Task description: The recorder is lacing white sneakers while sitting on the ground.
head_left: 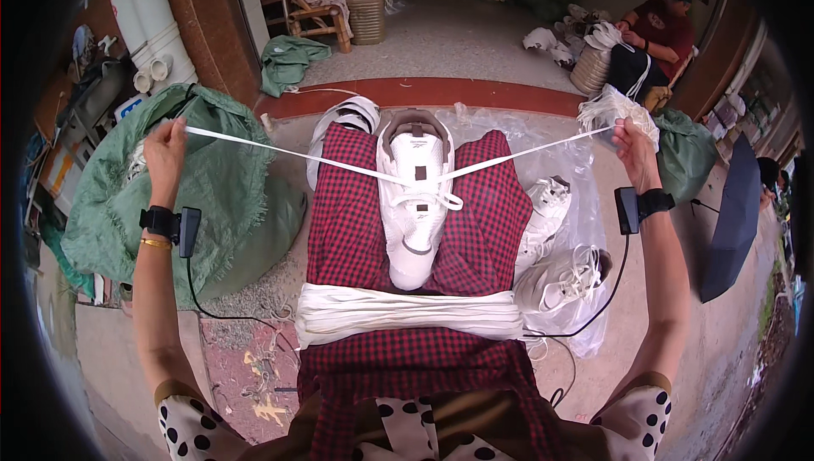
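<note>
Left hand [166,144], right hand [631,140] hold lace [422,186] taut; shoe [417,151] on checked apron [343,223]

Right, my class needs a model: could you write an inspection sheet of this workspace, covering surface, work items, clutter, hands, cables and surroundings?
Surface: red-and-black checked cloth over the lap.
Work items: white shoe on the cloth, its white lace pulled out to both sides; bundle of white laces lying across the lap.
Clutter: green sack at left; more white shoes and clear plastic sheeting at right.
Hands: left hand and right hand raised wide apart, each gripping the lace.
Cables: black cable from each wrist device.
Surroundings: seated person, dark umbrella, wooden chair, large bottle.
</note>
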`<state>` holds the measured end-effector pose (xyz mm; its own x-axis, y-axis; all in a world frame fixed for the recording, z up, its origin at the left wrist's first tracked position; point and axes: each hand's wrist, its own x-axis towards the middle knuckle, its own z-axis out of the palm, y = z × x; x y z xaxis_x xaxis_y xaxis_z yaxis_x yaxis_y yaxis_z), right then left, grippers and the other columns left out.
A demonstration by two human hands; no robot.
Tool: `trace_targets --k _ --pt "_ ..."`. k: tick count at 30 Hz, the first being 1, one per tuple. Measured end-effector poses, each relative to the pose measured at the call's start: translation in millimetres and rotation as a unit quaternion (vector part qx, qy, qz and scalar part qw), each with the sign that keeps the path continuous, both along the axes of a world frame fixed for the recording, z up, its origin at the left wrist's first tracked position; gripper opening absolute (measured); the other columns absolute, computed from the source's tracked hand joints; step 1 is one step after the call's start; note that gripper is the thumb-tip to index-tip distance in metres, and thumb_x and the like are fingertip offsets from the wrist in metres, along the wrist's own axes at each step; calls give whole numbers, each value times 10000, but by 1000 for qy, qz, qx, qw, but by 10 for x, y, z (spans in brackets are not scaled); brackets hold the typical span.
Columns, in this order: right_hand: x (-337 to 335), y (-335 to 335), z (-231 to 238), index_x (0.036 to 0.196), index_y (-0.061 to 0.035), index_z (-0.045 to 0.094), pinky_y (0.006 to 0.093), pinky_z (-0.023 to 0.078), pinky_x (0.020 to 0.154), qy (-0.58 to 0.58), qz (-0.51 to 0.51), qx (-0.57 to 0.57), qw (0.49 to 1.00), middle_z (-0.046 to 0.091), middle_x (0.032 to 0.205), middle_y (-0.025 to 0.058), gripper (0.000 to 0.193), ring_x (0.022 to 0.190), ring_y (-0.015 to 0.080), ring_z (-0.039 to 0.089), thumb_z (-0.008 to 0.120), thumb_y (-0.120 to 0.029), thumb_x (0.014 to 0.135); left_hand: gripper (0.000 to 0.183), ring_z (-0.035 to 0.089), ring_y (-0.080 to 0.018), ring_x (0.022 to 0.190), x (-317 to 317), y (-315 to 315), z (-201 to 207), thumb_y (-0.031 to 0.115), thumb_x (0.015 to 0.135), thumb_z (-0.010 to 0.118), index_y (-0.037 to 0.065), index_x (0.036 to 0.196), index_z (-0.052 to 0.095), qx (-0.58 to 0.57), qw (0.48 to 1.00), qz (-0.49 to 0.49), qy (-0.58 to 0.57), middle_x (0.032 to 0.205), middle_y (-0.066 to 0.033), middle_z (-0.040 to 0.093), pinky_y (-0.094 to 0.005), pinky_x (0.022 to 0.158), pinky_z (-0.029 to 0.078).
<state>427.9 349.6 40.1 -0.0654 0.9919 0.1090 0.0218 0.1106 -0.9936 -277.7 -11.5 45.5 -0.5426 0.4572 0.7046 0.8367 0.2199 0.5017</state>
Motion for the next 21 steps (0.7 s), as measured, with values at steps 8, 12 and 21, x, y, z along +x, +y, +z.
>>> trace_targets --k 8,12,21 --pt "-1218 -1061 -229 1015 -20 679 311 504 626 -371 149 301 866 650 783 73 208 689 155 621 701 -49 810 215 567 -306 1038 2193 607 -248 138 857 681 28 1030 617 -132 954 -268 6 1038 -133 599 -381 868 493" --pt "-1717 -1751 -46 977 -31 692 318 485 629 -329 338 290 833 589 817 83 187 760 179 588 695 -8 792 168 532 -267 913 2600 579 -281 202 885 659 39 920 639 -139 899 -413 27 938 -102 566 -397 924 375" --pt "-1918 -1647 -123 973 -40 694 304 469 679 -246 520 178 798 589 992 57 159 842 157 566 706 -180 900 123 544 -267 942 2717 753 -412 164 859 649 43 878 641 -154 903 -400 25 946 -91 575 -398 906 367"
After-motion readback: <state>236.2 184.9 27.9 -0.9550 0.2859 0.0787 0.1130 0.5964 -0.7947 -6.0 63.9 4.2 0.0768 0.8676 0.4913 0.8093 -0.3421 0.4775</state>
